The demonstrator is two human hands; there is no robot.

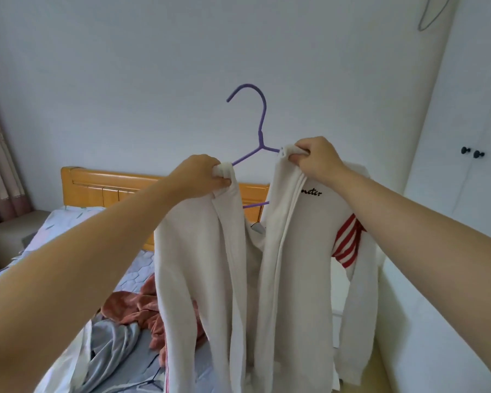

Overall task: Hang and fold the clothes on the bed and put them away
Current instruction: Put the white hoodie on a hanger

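1. Open air surrounds the hook of the purple hanger [260, 134], in front of the far wall [125, 66].
2. The white cardigan [187, 251] hangs mid-scene, screening the right side of the bed [68, 222].
3. A rust garment [131, 304] and a grey garment [111, 344] lie heaped on the bed's near left.
4. The white wardrobe [479, 95] closes off the right, near the cardigan's sleeve.

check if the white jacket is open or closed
Open. The white jacket hangs with front edges apart, left hand and right hand each gripping one side.
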